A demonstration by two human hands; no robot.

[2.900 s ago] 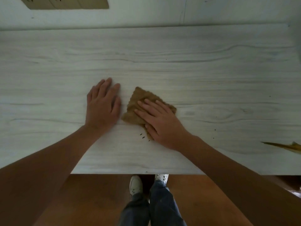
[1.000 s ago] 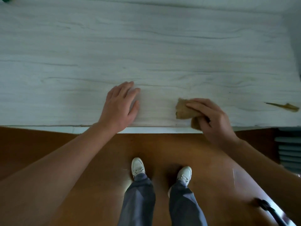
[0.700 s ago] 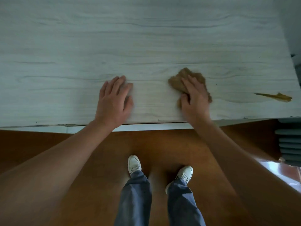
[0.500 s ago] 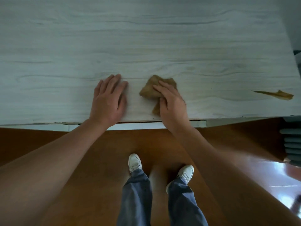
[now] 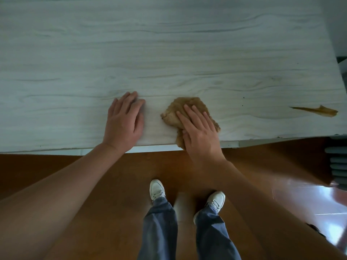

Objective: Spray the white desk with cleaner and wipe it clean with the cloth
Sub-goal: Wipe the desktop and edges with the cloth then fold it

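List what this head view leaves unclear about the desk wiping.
All in the head view:
- Cloth: its near part is hidden under the right hand.
- Desk: far and left ends cut off by the frame edge.
- Brown mark near the right end: too small to tell stain from scrap.
- Spray cleaner: nowhere in frame.
- Desk under the left hand: covered.

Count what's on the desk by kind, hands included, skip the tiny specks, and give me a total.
Hands: 2, left hand and right hand
Cloth: 1
Brown mark: 1
Total: 4
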